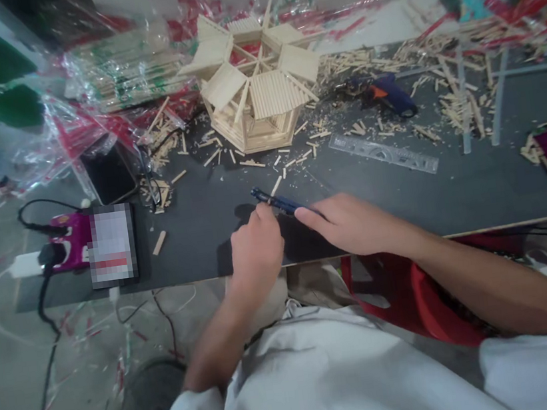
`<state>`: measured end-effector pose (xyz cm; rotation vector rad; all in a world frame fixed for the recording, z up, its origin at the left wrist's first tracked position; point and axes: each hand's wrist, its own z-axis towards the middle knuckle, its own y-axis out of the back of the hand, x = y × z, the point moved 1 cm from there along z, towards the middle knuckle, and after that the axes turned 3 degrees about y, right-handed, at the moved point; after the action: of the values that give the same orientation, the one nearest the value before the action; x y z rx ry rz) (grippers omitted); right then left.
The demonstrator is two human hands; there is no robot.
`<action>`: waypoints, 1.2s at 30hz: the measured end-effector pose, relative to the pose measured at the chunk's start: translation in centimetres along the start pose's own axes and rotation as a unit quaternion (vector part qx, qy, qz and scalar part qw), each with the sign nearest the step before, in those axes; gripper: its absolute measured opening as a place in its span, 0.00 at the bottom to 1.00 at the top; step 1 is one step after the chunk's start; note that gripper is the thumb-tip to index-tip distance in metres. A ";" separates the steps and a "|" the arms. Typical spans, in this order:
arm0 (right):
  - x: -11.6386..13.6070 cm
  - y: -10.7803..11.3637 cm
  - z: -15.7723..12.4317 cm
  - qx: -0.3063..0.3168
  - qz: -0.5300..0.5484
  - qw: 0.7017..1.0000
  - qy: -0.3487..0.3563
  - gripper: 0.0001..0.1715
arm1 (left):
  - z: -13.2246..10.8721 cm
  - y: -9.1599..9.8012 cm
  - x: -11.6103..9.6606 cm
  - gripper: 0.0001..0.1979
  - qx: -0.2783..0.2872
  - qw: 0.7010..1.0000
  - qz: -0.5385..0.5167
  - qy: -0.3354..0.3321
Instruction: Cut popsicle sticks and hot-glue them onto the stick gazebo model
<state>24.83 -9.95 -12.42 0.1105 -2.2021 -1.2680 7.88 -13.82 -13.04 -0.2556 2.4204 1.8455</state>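
Note:
My left hand (pixel 255 251) is curled closed at the near edge of the dark work board (pixel 453 188), its fingertips beside the end of a slim dark blue tool (pixel 277 202). My right hand (pixel 351 223) lies next to it with its fingers closed round the other end of that tool. The tool points up and left, just above the board. A small wooden stick (pixel 276 185) lies right beyond its tip. Further back stands a model pavilion of wooden sticks (pixel 252 83) with a fanned roof.
Stick offcuts litter the board. A clear ruler (pixel 382 153) lies right of centre, a blue glue gun (pixel 390 94) behind it. A phone (pixel 109 174), a purple device (pixel 69 240) with cables and crinkled plastic wrap (pixel 125 70) sit left. A red basket (pixel 438 304) stands below the board.

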 end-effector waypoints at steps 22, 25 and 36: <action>0.4 -0.5 0.2 0.051 -0.098 0.993 0.038 0.38 | -2.4 -2.8 0.0 0.14 -0.113 0.992 -0.031 0.055; 0.4 -0.4 0.1 0.050 -0.101 0.993 0.034 0.37 | -2.4 -2.7 -0.2 0.14 -0.117 0.991 -0.034 0.061; 0.5 -0.4 -0.7 0.040 -0.111 0.993 0.030 0.37 | -3.1 -1.9 -0.7 0.16 -0.102 0.990 -0.038 0.086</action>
<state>24.64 -10.89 -12.29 0.4314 -2.2359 -1.2749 9.05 -17.22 -13.91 -0.5347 2.2862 2.1180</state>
